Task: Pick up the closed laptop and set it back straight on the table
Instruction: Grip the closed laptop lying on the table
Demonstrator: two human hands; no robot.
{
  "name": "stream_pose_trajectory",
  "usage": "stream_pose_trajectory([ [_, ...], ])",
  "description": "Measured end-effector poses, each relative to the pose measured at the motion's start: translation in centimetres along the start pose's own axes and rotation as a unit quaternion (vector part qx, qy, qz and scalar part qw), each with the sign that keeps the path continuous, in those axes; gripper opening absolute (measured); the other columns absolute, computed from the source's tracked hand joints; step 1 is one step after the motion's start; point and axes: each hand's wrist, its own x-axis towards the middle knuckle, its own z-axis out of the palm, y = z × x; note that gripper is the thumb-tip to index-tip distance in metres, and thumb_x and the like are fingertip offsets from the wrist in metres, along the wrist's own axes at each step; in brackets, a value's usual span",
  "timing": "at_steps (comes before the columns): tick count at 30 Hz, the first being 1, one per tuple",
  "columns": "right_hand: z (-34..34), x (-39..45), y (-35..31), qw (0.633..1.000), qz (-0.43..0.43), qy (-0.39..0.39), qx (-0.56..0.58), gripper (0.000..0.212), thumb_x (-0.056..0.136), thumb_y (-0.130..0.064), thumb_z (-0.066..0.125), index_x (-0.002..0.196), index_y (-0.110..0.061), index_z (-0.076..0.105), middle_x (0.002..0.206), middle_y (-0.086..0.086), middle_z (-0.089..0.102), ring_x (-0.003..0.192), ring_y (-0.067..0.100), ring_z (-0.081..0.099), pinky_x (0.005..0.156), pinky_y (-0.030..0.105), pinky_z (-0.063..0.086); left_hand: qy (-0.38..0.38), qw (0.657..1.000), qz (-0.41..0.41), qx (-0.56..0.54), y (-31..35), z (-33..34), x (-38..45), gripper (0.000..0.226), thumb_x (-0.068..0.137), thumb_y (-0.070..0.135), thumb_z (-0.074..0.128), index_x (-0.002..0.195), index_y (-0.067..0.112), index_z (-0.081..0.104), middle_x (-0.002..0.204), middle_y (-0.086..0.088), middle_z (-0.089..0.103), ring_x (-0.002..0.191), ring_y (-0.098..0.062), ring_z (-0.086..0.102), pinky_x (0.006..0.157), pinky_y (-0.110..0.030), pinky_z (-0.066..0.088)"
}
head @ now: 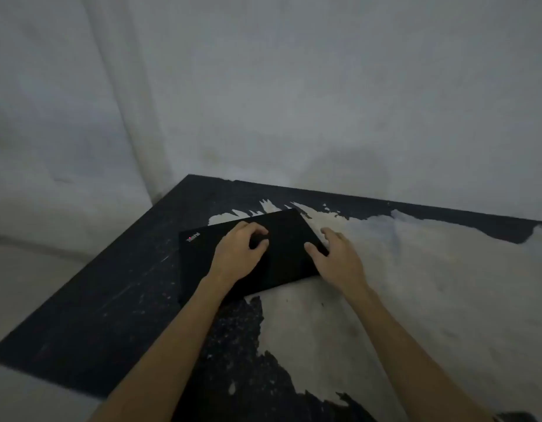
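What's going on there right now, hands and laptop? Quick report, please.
Left hand flat on the lid, fingers curled. Right hand open at the right edge. Closed laptop lies flat, skewed on the table. Nothing in the way.

The room was dim. Two pale grey walls (324,86) met in a corner behind the table (96,300), with faint stains low down. The table's far corner sat near that wall corner. Its black top was badly worn, with bare whitish patches (415,284) across the right side. A light floor (20,284) showed at left.
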Motion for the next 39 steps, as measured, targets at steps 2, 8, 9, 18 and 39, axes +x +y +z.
stream_pose_trajectory([
  [2,0.7,0.7,-0.5,0.999,0.003,-0.008,-0.037,0.067,0.096,-0.056,0.053,0.148,-0.015,0.046,0.140,0.008,0.057,0.126,0.027,0.052,0.099,0.040,0.046,-0.016,1.000,-0.021,0.015,-0.9,-0.2,0.5,0.023,0.094,0.034,0.067,0.116,0.028,0.067,0.117,0.008,0.061,0.100,-0.012,0.062,0.087,-0.034,0.050],
  [8,2.9,1.3,-1.1,0.997,0.005,0.026,-0.077,0.067,0.095,-0.056,0.054,0.146,-0.013,0.048,0.135,0.008,0.060,0.124,0.027,0.052,0.100,0.040,0.046,-0.049,0.996,-0.027,0.068,-2.6,1.1,2.2,0.044,0.097,0.041,0.063,0.135,0.020,0.062,0.142,-0.005,0.054,0.128,-0.024,0.054,0.112,-0.046,0.037],
  [9,3.2,1.3,-1.1,0.997,0.010,0.038,-0.072,0.067,0.094,-0.056,0.054,0.146,-0.013,0.049,0.134,0.008,0.061,0.123,0.026,0.053,0.099,0.040,0.046,-0.052,0.995,-0.029,0.083,-2.8,1.4,2.6,0.048,0.098,0.044,0.060,0.139,0.019,0.059,0.146,-0.007,0.051,0.134,-0.024,0.049,0.116,-0.047,0.032],
  [18,4.1,1.7,-0.2,0.996,0.012,0.089,-0.017,0.066,0.086,-0.058,0.064,0.140,-0.021,0.055,0.130,0.001,0.065,0.121,0.021,0.053,0.094,0.035,0.046,-0.083,0.973,-0.075,0.200,-3.3,3.1,6.0,0.079,0.095,0.072,0.037,0.152,0.018,0.042,0.145,-0.015,0.048,0.136,-0.032,0.042,0.115,-0.048,0.028],
  [39,3.1,1.0,-0.6,0.981,-0.029,0.149,0.119,0.040,0.089,-0.046,0.068,0.123,-0.029,0.055,0.124,-0.008,0.058,0.094,-0.004,0.046,0.070,0.003,0.031,0.008,0.966,-0.051,0.254,0.3,0.3,10.6,0.077,0.093,0.080,0.028,0.100,0.023,0.079,0.073,-0.002,0.071,0.070,-0.024,0.068,0.066,-0.035,0.038],
])
